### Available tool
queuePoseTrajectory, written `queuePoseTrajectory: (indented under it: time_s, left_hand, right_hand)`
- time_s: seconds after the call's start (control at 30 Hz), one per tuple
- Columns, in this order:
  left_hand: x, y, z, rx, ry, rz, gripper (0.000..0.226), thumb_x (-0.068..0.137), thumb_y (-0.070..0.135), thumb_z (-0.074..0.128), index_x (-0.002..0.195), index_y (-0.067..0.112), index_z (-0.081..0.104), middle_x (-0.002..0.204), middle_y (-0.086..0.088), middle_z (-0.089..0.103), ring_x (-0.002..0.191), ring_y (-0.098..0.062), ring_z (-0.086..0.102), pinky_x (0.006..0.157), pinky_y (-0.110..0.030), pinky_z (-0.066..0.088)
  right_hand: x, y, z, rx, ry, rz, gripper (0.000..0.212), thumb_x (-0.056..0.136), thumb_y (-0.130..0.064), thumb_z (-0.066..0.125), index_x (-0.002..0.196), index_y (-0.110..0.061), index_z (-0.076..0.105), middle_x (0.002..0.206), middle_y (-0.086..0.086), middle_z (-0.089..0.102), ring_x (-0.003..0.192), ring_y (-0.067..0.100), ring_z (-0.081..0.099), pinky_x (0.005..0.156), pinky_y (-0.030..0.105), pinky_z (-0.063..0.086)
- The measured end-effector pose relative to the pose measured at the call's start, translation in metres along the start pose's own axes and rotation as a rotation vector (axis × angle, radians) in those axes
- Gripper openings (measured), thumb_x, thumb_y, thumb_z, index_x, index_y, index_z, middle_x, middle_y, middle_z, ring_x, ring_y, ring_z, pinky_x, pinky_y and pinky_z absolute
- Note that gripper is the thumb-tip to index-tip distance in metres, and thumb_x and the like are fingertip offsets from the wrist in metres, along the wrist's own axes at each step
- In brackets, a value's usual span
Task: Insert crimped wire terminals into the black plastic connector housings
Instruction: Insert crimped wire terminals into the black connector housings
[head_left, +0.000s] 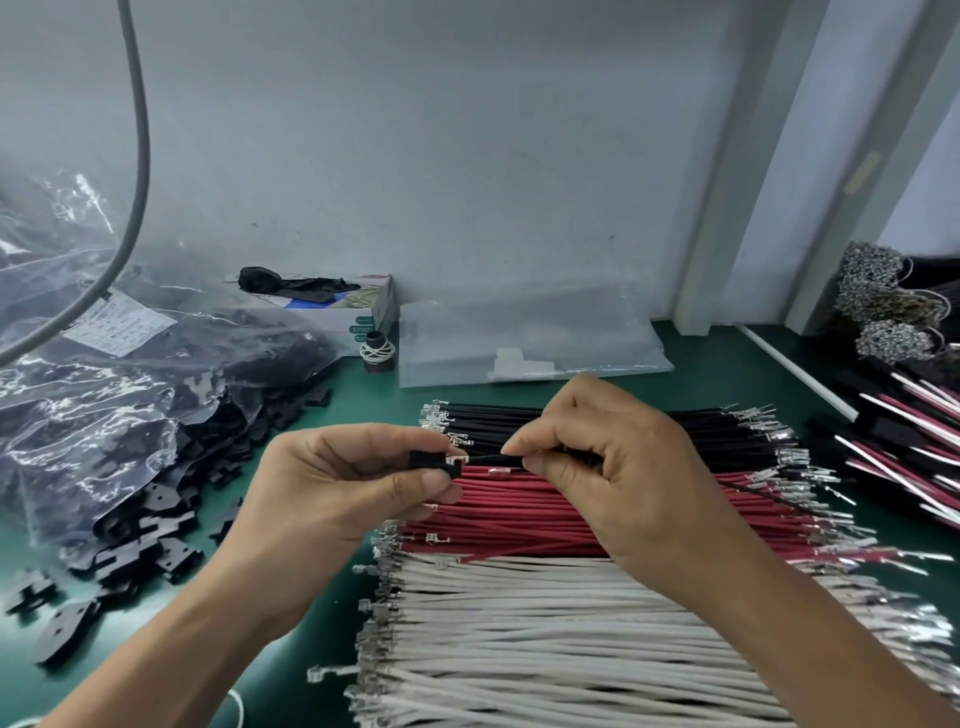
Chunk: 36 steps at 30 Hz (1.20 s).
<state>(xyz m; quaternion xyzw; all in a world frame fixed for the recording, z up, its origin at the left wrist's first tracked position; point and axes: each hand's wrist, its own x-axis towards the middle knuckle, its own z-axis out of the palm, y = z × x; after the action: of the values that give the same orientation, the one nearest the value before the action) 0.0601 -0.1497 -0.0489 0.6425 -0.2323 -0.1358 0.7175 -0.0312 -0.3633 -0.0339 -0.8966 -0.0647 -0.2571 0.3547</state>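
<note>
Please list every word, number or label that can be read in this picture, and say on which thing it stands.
No text can be read.
White label on the plastic bag of housings: printed lines, too small and blurred.
Small box by the wall: side print, too blurred.

We could not tell how far the terminal (459, 460) sat inside the housing (435, 463), since our left hand's fingers (415, 486) covered most of it. The label (118, 321) on the bag (blurred print) stayed unreadable, and the white wires (545, 639) ran off the bottom edge.
</note>
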Motion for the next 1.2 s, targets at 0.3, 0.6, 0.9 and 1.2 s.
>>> queuePoseTrajectory:
  time_s: [0.3, 0.6, 0.9, 1.2]
  left_hand:
    - [0.0, -0.002, 0.002, 0.064, 0.026, 0.051, 0.031, 0.057, 0.011, 0.085, 0.088, 0.014, 0.084, 0.083, -0.02, 0.078, 0.076, -0.031, 0.078, 0.072, -0.027, 0.063]
    - [0.0, -0.001, -0.002, 0.098, 0.019, 0.063, 0.029, 0.059, 0.012, 0.087, 0.088, 0.015, 0.084, 0.084, -0.017, 0.079, 0.076, -0.029, 0.079, 0.069, -0.026, 0.062]
    - [0.001, -0.002, -0.002, 0.106, 0.025, 0.057, 0.03, 0.059, 0.014, 0.088, 0.089, 0.017, 0.084, 0.083, -0.017, 0.079, 0.076, -0.029, 0.078, 0.07, -0.027, 0.063]
    - [-0.002, -0.001, 0.002, 0.066, 0.009, 0.055, 0.031, 0.06, 0.014, 0.086, 0.091, 0.014, 0.084, 0.087, -0.02, 0.079, 0.078, -0.033, 0.078, 0.07, -0.028, 0.063]
  right_hand:
    - [-0.002, 0.001, 0.005, -0.034, 0.013, -0.01, 0.015, 0.09, -0.013, 0.073, 0.097, -0.026, 0.08, 0.084, -0.014, 0.058, 0.085, 0.009, 0.062, 0.074, 0.018, 0.047]
    - [-0.005, -0.001, 0.01, -0.093, 0.035, -0.031, 0.013, 0.091, -0.014, 0.072, 0.098, -0.023, 0.079, 0.085, -0.013, 0.059, 0.085, 0.008, 0.061, 0.074, 0.016, 0.047]
    - [-0.006, -0.004, 0.013, -0.069, 0.054, -0.022, 0.015, 0.091, -0.009, 0.073, 0.098, -0.021, 0.079, 0.086, -0.013, 0.059, 0.086, 0.009, 0.061, 0.076, 0.016, 0.048]
    - [-0.007, -0.007, 0.02, -0.024, 0.018, 0.01, 0.013, 0.093, -0.012, 0.071, 0.1, -0.02, 0.078, 0.089, -0.013, 0.058, 0.089, 0.006, 0.059, 0.077, 0.013, 0.043]
